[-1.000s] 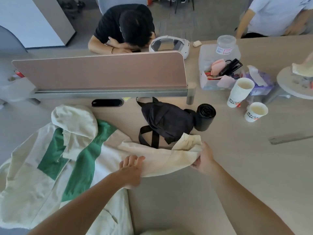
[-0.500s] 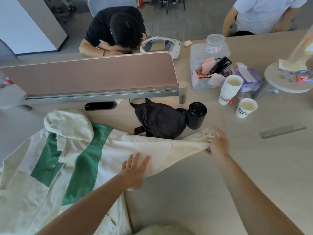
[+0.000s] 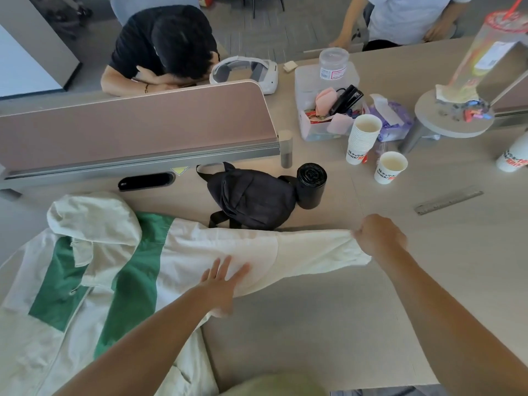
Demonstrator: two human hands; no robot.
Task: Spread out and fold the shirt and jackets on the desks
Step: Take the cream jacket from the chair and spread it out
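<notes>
Cream jacket sleeve (image 3: 300, 252) runs left-to-right on the counter (image 3: 314, 338); right hand (image 3: 380, 237) clenches its cuff (image 3: 355, 252), left hand (image 3: 220, 287) presses mid-sleeve, fingers (image 3: 225, 267) straight.

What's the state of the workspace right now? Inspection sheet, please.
Surface: pale wood-tone desk.
Job's things: cream and green jacket lies at left, its sleeve drawn out rightward.
Clutter: black bag, black roll, cup stack, single cup, ruler, clear box.
Hands: left hand flat on sleeve; right hand grips the cuff.
Cables: nothing seen.
Surroundings: pink divider; person in black and person in pale shirt beyond.
</notes>
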